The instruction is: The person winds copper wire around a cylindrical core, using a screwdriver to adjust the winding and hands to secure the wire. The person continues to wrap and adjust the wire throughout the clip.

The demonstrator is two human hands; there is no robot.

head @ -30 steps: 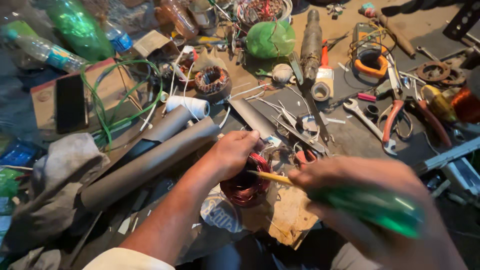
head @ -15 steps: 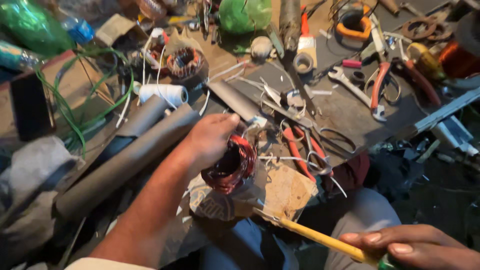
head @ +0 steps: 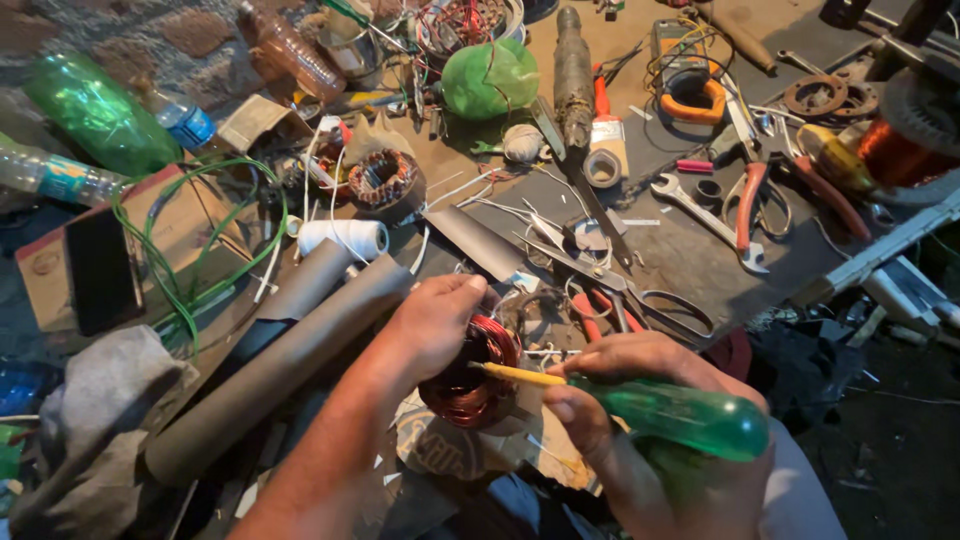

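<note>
Above the bench, hands (head: 440, 320) grip coil (head: 470, 375), screwdriver (head: 660, 410).

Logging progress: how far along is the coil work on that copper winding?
Done: copper coils already sit wound in the stator. In hand: the left hand grips it while the right hand pushes the green-handled screwdriver tip into the windings. Left: loose wire ends still stick out beside it; the scissors and white tape roll lie unused.
</note>
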